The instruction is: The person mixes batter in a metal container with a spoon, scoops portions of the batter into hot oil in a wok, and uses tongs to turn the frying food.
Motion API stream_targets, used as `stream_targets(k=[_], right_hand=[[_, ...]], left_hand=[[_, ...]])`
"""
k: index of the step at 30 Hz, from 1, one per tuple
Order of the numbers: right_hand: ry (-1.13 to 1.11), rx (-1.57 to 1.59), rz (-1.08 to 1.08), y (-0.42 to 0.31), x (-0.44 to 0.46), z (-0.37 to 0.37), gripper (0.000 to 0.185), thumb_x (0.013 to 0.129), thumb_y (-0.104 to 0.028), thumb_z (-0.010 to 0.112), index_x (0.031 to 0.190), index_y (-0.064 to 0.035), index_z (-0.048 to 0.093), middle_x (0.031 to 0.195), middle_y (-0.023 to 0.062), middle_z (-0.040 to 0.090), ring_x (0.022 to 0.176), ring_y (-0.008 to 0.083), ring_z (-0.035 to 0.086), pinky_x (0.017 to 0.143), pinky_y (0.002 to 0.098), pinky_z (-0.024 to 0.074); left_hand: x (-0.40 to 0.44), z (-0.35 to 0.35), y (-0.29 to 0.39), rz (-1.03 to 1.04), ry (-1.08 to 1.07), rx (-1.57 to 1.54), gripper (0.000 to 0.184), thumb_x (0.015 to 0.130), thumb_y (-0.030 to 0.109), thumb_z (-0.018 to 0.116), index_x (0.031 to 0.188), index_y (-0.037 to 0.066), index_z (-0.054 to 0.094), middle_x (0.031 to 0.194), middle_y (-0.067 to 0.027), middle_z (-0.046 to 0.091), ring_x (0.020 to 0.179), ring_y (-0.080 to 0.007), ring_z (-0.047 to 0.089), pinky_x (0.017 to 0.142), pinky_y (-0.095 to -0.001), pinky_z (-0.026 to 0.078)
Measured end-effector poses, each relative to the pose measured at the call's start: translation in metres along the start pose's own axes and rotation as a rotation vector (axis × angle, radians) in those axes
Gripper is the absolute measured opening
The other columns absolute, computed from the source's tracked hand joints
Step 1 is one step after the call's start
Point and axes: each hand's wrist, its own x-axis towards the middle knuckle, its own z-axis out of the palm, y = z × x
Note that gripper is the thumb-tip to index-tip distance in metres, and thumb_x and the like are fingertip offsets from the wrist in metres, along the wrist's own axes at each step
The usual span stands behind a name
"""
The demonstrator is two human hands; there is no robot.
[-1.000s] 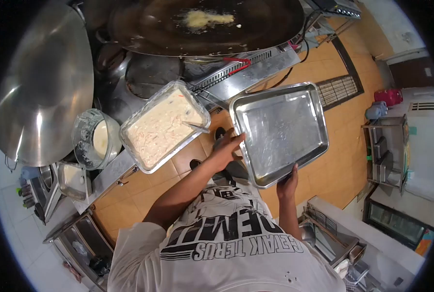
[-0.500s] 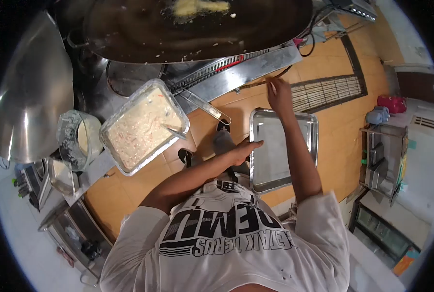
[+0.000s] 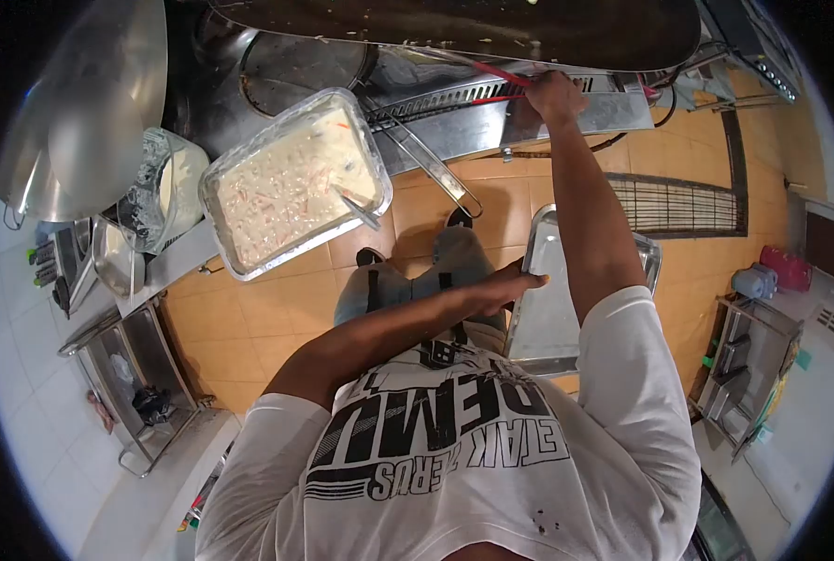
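Observation:
My left hand (image 3: 515, 286) grips the near-left rim of a shallow metal tray (image 3: 540, 323), thumb over the edge. The tray hangs in front of my body, partly covered by my right arm. At the stove's front edge, just below the wok (image 3: 548, 42), my right hand (image 3: 557, 98) is closed around a long thin utensil with a red handle (image 3: 503, 73); its far end lies by the wok rim and its kind is unclear. To the left, a foil-lined tray of pale batter (image 3: 291, 192) with orange shreds has a metal utensil (image 3: 359, 213) resting in it.
A glass bowl (image 3: 188, 178) with batter residue and a large steel bowl (image 3: 90, 112) stand at the left. A metal handle (image 3: 440, 173) juts past the counter edge. A floor drain grate (image 3: 678, 204) lies ahead right; racks (image 3: 744, 365) stand at the right.
My right hand has moved forward from above the tray to the stove edge and taken hold of the red-handled utensil. The held tray appears farther right; the camera view has shifted.

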Motion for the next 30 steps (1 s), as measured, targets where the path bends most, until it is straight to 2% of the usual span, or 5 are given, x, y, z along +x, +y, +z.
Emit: stream_targets(k=[8, 11, 17, 23, 30], right_hand=[[0.128, 0.221, -0.091, 0.019, 0.003, -0.015, 0.039, 0.065, -0.041, 0.069, 0.080, -0.0055, 0.069, 0.077, 0.0169, 0.066, 0.074, 0.0292, 0.066, 0.070, 0.0346, 0.0520], [-0.131, 0.352, -0.080, 0.026, 0.014, -0.019, 0.038, 0.067, -0.041, 0.070, 0.073, -0.0034, 0.067, 0.082, 0.0195, 0.066, 0.086, 0.0355, 0.063, 0.074, 0.0407, 0.0518], [-0.319, 0.692, -0.032, 0.043, -0.007, -0.040, 0.019, 0.077, -0.015, 0.059, 0.093, -0.0060, 0.063, 0.073, 0.0037, 0.063, 0.059, 0.0091, 0.059, 0.058, 0.0221, 0.0497], [-0.507, 0.802, -0.156, 0.067, -0.009, -0.061, 0.037, 0.082, -0.017, 0.054, 0.117, -0.0053, 0.052, 0.087, 0.0036, 0.060, 0.075, 0.0087, 0.055, 0.059, 0.0226, 0.0477], [-0.329, 0.491, -0.569, 0.062, -0.016, -0.082, 0.049, 0.074, -0.034, 0.073, 0.108, -0.0031, 0.057, 0.078, 0.0056, 0.058, 0.069, 0.0192, 0.055, 0.063, 0.0321, 0.0451]], left_hand=[[0.005, 0.007, -0.017, 0.059, -0.013, 0.035, 0.064, 0.086, 0.037, 0.057, 0.136, 0.005, 0.031, 0.131, -0.0127, 0.043, 0.119, -0.0266, 0.040, 0.098, -0.0417, 0.032], [0.003, 0.010, -0.019, 0.041, -0.007, 0.075, 0.063, 0.086, 0.036, 0.057, 0.135, 0.006, 0.032, 0.131, -0.0123, 0.043, 0.119, -0.0267, 0.040, 0.097, -0.0424, 0.033], [-0.014, 0.019, -0.014, 0.127, -0.098, -0.029, 0.062, 0.086, 0.036, 0.057, 0.136, 0.008, 0.032, 0.130, -0.0114, 0.044, 0.118, -0.0273, 0.041, 0.096, -0.0423, 0.034], [-0.019, 0.023, 0.001, 0.008, -0.014, 0.049, 0.064, 0.086, 0.036, 0.058, 0.137, 0.010, 0.029, 0.130, -0.0106, 0.043, 0.117, -0.0273, 0.042, 0.095, -0.0428, 0.036], [-0.010, 0.026, 0.003, 0.055, -0.065, 0.031, 0.061, 0.085, 0.043, 0.055, 0.129, 0.004, 0.039, 0.125, -0.0119, 0.046, 0.112, -0.0276, 0.046, 0.091, -0.0445, 0.039]])
